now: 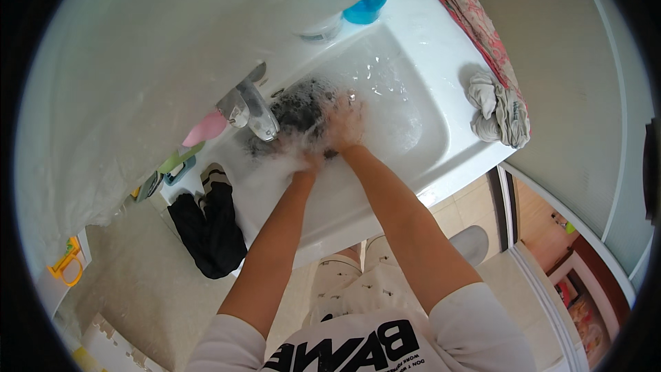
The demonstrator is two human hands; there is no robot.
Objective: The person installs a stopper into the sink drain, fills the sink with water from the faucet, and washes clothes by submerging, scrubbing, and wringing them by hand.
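Observation:
Both my arms reach down into a white sink (430,117) of foamy, splashing water. A dark cloth item (301,109) lies bunched in the water below the metal faucet (258,114); its exact kind is hidden by suds. My right hand (346,124) is at the cloth's right side, its fingers smeared by motion and spray. Close to the cloth's lower edge is my left hand (308,156), mostly covered by foam. Whether either hand grips the cloth cannot be made out.
Black socks (213,224) with grey ends hang over the sink's left edge. Light grey socks (499,110) and a red patterned cloth (475,24) lie along the right rim. A blue container (366,8) stands behind the basin. A pink object (205,129) sits left of the faucet.

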